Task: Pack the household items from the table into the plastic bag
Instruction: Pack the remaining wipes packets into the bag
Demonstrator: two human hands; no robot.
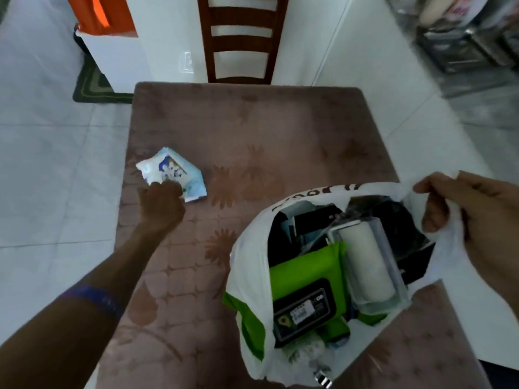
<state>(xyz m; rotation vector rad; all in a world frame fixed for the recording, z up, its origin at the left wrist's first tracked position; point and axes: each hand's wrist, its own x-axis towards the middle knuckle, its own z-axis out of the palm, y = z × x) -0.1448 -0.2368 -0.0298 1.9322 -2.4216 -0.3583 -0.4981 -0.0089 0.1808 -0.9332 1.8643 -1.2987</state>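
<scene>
The plastic bag (252, 265) at five o'clock is nearly full. The right hand (474, 220) grips its rim. The left hand (163, 203) pinches the last packet (174, 172) at nine o'clock on the table (280, 130).

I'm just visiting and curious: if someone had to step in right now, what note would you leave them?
Left hand: gripping the white and blue packet on the table.
Right hand: holding the plastic bag open by its rim.
Done: green pouch, white roll and dark items are in the bag.
Left: lift the packet into the bag; it is the only loose item visible.
</scene>
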